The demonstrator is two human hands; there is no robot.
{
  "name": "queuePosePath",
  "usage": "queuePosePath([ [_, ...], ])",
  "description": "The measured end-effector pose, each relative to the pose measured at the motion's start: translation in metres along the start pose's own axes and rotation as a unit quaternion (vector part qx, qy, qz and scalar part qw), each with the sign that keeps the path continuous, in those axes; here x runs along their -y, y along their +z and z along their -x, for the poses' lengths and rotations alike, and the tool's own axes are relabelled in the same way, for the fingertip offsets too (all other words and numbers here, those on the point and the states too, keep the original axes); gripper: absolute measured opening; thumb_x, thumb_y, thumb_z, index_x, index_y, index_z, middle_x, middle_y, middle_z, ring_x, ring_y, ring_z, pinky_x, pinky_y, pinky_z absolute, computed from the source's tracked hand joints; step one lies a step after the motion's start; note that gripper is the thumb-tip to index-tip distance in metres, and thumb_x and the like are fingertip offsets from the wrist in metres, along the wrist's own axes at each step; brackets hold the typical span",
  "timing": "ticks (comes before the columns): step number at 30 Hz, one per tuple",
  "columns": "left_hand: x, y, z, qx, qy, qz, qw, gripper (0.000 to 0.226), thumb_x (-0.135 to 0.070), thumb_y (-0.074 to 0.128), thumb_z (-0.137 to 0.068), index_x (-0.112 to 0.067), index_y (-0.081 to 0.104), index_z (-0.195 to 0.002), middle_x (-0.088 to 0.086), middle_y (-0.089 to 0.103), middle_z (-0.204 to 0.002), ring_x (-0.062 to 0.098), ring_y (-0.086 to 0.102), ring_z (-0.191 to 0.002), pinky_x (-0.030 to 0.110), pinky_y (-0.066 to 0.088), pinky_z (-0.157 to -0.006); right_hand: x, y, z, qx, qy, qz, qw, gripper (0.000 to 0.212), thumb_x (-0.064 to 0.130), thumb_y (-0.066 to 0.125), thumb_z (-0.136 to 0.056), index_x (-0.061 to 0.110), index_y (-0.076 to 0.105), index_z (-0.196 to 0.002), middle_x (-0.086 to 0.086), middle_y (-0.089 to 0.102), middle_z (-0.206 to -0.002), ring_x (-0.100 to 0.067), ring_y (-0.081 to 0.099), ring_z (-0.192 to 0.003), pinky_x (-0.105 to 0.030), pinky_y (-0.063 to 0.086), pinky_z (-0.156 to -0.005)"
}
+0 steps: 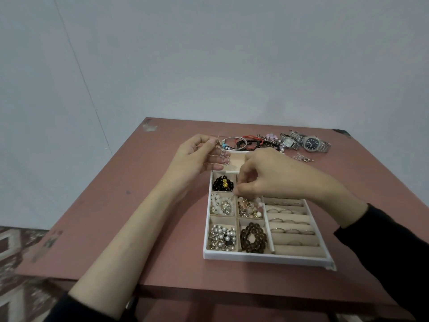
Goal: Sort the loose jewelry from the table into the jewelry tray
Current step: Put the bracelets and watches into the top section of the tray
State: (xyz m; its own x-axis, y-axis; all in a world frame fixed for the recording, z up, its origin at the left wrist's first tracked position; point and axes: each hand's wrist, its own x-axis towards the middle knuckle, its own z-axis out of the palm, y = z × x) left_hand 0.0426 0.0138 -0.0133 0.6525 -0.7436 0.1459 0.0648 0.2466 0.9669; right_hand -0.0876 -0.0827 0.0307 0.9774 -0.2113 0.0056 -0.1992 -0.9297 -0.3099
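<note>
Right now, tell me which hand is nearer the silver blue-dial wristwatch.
Right. The right hand hovers over the white jewelry tray, left of the silver blue-dial wristwatch; the left hand, pinching a clear beaded strand, is farther left.

Grey wall, patterned carpet

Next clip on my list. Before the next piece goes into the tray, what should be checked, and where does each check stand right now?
1. Grip of left hand on clear bead strand: ok, pinched above the far end of the tray.
2. Free compartment at that far end: ok, bare lining shows.
3. What right hand holds: cannot tell, its curled fingertips hide it.
4. Loose pile and watches off the table: not ok, both lie behind the tray.
5. Tray flat on the table: ok.
</note>
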Motion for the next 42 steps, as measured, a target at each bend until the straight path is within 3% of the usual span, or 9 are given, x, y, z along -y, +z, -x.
queuePosePath([
  [2,0.000,0.000,0.000,0.001,0.000,-0.001,1.000,0.014,-0.012,0.043,-0.097,-0.010,0.052,-0.086,0.001,0.068,-0.060,0.009,0.065,-0.054,0.019,0.053,-0.054,0.004,0.002,-0.001,-0.004,0.003,0.020,1.000,0.020,0.033,0.070,-0.079,0.021,0.068,-0.063,0.008,0.060,-0.060,-0.011,0.059,-0.069,-0.028,0.048,-0.067],
  [6,0.000,0.000,0.001,0.007,0.001,0.002,1.000,0.012,-0.011,0.043,-0.097,-0.008,0.051,-0.088,-0.002,0.067,-0.056,0.007,0.064,-0.053,0.018,0.052,-0.054,0.010,0.006,-0.002,-0.019,0.010,0.041,0.999,0.016,0.025,0.068,-0.079,0.014,0.069,-0.067,0.004,0.064,-0.060,-0.011,0.061,-0.066,-0.033,0.052,-0.069],
  [14,-0.001,-0.001,0.001,0.006,0.002,-0.001,1.000,0.010,-0.011,0.043,-0.097,-0.007,0.050,-0.091,-0.002,0.066,-0.056,0.008,0.064,-0.054,0.019,0.053,-0.054,0.014,0.012,-0.005,-0.035,0.010,0.063,0.997,0.016,0.011,0.063,-0.078,0.014,0.059,-0.063,0.005,0.054,-0.063,-0.013,0.054,-0.064,-0.022,0.041,-0.054],
  [19,-0.001,-0.002,0.001,0.003,0.001,-0.009,1.000,0.012,-0.012,0.043,-0.097,-0.008,0.052,-0.089,-0.003,0.066,-0.056,0.008,0.064,-0.055,0.019,0.053,-0.055,0.012,0.016,-0.003,-0.049,-0.024,0.079,0.995,0.014,0.012,0.061,-0.076,0.013,0.059,-0.063,0.001,0.059,-0.070,-0.015,0.056,-0.070,-0.029,0.048,-0.062],
  [24,0.000,-0.002,0.001,-0.001,-0.001,-0.002,1.000,0.012,-0.011,0.044,-0.096,-0.009,0.051,-0.087,-0.004,0.065,-0.055,0.007,0.063,-0.053,0.019,0.053,-0.054,0.013,0.009,0.000,-0.064,-0.022,0.009,0.998,0.013,0.012,0.063,-0.077,0.012,0.066,-0.064,0.000,0.065,-0.066,-0.008,0.057,-0.064,-0.010,0.041,-0.062],
  [31,0.000,-0.002,0.000,-0.005,0.000,0.004,1.000,0.014,-0.011,0.044,-0.096,-0.010,0.051,-0.084,-0.001,0.064,-0.062,0.007,0.063,-0.052,0.019,0.053,-0.055,0.018,0.005,0.008,-0.042,-0.064,-0.111,0.991,0.012,0.018,0.069,-0.082,0.011,0.073,-0.072,0.000,0.069,-0.069,-0.005,0.056,-0.057,-0.011,0.041,-0.056],
  [37,-0.003,-0.004,0.005,0.003,0.005,-0.021,1.000,0.014,-0.012,0.043,-0.097,-0.008,0.054,-0.089,-0.002,0.069,-0.062,0.008,0.065,-0.059,0.018,0.054,-0.058,-0.010,0.013,0.024,-0.168,0.005,-0.196,0.966,0.012,0.038,0.061,-0.080,0.029,0.069,-0.081,0.005,0.066,-0.074,-0.002,0.052,-0.062,-0.014,0.041,-0.057],
  [40,-0.013,-0.001,0.018,0.032,-0.003,-0.038,0.999,0.015,-0.012,0.045,-0.096,-0.006,0.058,-0.091,0.004,0.071,-0.074,0.012,0.067,-0.065,0.019,0.056,-0.062,-0.030,0.017,0.031,-0.242,0.066,-0.237,0.939,0.008,0.035,0.061,-0.082,0.029,0.067,-0.081,0.003,0.063,-0.074,-0.001,0.052,-0.060,-0.018,0.047,-0.059],
  [42,-0.021,0.003,0.030,0.094,-0.030,-0.086,0.991,0.016,-0.011,0.046,-0.094,-0.003,0.059,-0.093,0.010,0.070,-0.082,0.014,0.067,-0.069,0.020,0.056,-0.066,-0.040,0.020,0.032,-0.286,0.096,-0.275,0.913,0.007,0.029,0.062,-0.084,0.030,0.066,-0.079,0.004,0.060,-0.071,-0.004,0.052,-0.061,-0.023,0.050,-0.059],
])
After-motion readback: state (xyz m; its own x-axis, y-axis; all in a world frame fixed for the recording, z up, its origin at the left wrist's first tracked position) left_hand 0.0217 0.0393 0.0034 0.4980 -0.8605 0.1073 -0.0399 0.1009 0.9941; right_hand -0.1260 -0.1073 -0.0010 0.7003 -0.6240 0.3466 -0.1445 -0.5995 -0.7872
